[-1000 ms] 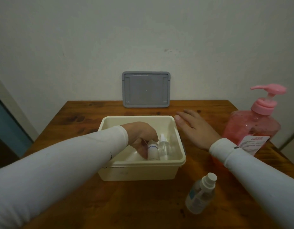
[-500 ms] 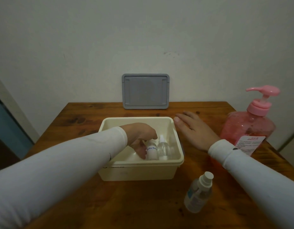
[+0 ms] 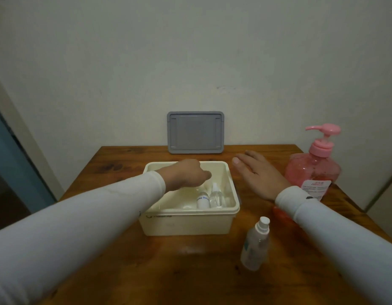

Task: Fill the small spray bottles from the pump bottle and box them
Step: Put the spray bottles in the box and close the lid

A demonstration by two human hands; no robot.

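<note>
Nearest on the bench (image 3: 190, 271), 1 small spray bottle (image 3: 254, 247) stands outside the box, apparently awaiting its turn. Behind it, the cream box (image 3: 186, 223) holds 2 small bottles upright and touching: a white labelled bottle (image 3: 202, 200) and a clear bottle (image 3: 217, 195). The left hand (image 3: 186, 176), which gripped the labelled bottle 1 second ago, has let go and risen above the box, fingers loosely curled, holding nothing. So that bottle looks boxed. The right hand (image 3: 260, 175) lies flat and spread on the bench beside the box. Farther right stands the pink pump bottle (image 3: 314, 170); the grey lid (image 3: 195, 132) leans on the wall.
</note>
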